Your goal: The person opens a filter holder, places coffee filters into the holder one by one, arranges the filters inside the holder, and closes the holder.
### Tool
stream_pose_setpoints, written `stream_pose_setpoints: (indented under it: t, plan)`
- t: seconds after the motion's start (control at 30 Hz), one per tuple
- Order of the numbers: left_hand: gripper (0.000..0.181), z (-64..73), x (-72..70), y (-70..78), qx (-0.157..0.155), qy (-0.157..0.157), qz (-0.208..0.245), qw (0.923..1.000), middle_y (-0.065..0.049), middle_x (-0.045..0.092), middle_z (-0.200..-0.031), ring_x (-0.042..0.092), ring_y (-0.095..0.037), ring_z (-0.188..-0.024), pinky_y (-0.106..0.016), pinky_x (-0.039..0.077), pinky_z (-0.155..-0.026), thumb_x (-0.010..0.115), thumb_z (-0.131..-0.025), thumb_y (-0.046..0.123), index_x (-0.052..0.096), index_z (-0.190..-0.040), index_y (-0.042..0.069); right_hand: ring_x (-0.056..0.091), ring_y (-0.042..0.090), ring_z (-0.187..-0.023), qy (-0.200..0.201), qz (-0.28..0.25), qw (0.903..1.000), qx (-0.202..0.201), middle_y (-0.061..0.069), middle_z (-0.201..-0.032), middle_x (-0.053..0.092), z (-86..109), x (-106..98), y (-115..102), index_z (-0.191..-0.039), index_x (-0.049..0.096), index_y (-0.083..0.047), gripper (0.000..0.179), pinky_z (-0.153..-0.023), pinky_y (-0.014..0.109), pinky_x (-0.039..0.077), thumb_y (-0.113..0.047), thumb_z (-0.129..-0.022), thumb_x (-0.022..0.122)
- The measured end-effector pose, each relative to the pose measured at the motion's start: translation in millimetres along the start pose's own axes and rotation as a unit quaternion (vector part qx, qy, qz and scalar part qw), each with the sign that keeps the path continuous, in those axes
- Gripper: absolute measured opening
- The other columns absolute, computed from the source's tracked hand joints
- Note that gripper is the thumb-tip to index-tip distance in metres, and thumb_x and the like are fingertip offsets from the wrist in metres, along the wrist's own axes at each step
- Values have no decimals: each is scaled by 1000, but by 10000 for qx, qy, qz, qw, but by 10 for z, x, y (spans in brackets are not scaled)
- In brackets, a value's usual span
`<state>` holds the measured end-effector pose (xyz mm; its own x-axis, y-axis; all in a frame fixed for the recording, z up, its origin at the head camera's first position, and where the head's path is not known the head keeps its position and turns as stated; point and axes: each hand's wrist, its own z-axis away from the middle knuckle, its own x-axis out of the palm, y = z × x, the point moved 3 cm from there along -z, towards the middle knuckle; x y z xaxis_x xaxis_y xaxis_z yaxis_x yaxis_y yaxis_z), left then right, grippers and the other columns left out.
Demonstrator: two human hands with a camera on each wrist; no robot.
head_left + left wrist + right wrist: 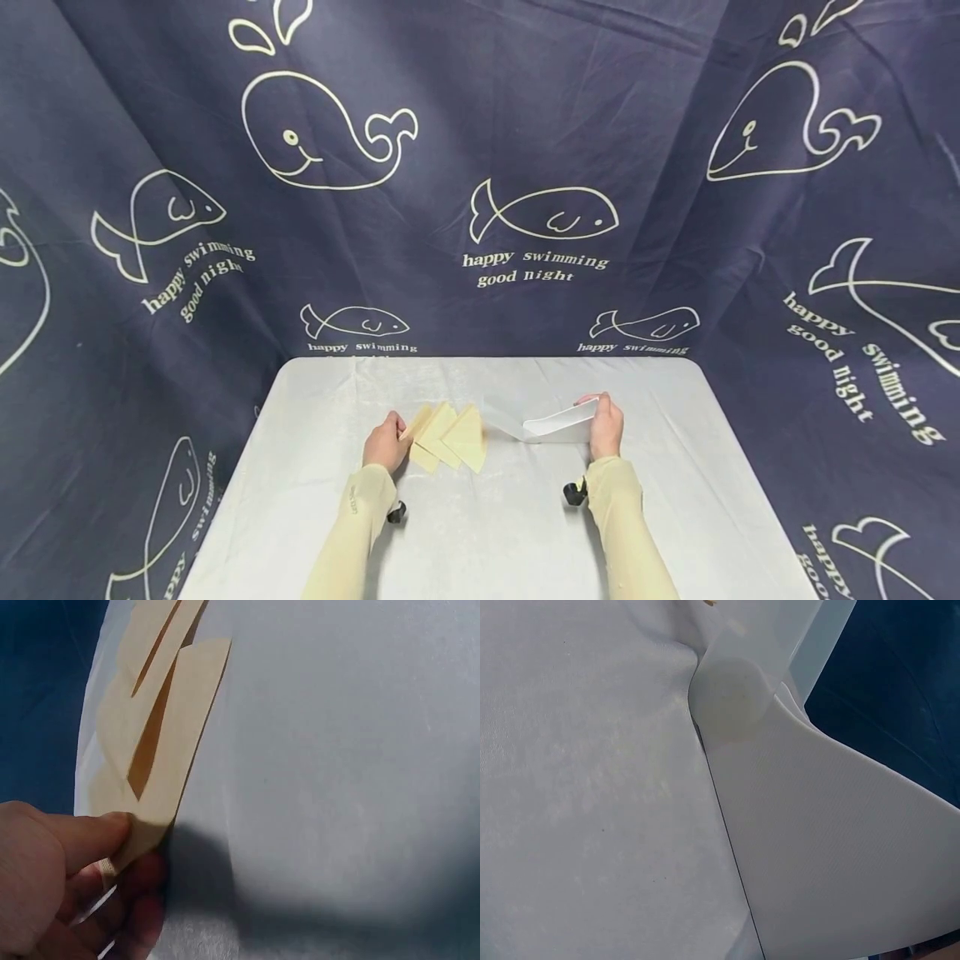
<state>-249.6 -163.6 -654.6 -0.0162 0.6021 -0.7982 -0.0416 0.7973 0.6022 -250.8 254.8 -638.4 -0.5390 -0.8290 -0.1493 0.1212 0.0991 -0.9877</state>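
Several tan paper coffee filters stand overlapping in a fanned row on the left of the table's middle. My left hand pinches the edge of the leftmost filter between thumb and fingers. In the left wrist view its folded layers gape into a narrow pocket. At the right, my right hand grips the end of a clear plastic bag with a white card-like sheet in it. The right wrist view shows the bent white sheet close up, while the right hand's fingers are mostly hidden there.
The pale table has rounded far corners. Behind it and at both sides hangs a dark blue curtain with whale and fish prints. A small black device sits at the right wrist, another at the left.
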Motion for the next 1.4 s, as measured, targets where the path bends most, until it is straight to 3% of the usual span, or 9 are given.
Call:
stream_pose_setpoints:
  t: [0.27,0.5,0.9,1.2,1.4]
  plan:
    - [16,20,-112,-22,63,79,428,9990,-1,61,-78,53,-16,-67,-35,45,-67,72,-91,4,62,-104,8,62,19,-84,10,50,10000,-46,32,-101,70,13,-3,-16,-95,71,9,61,-84,25,41,-34,-109,31]
    - [19,31,-381,37,-7,-17,499,9988,-6,68,-89,63,-18,-77,-38,51,-71,67,-94,5,64,-112,7,62,24,-86,40,81,10000,-42,32,-101,70,11,-10,0,-94,71,9,63,-85,27,41,-36,-109,30]
    - [20,28,-784,228,302,422,834,9952,-9,70,-91,64,-13,-67,-30,50,-63,68,-95,4,65,-115,6,61,18,-82,50,105,9999,-66,30,-99,71,-5,-7,19,-93,72,8,63,-87,28,42,-37,-109,30]
    - [20,50,-917,362,467,523,961,9929,-9,71,-91,65,-10,-64,-28,51,-61,67,-95,3,65,-115,7,63,34,-93,-15,114,9999,-82,33,-102,70,-7,1,18,-95,71,9,68,-89,28,41,-41,-109,27]
    - [18,65,-952,527,680,682,1514,9838,-11,71,-91,67,-12,-65,-24,53,-60,68,-96,2,66,-114,5,63,22,-85,19,107,9999,-27,31,-99,71,-2,-6,26,-93,72,8,67,-86,25,41,-40,-109,28]
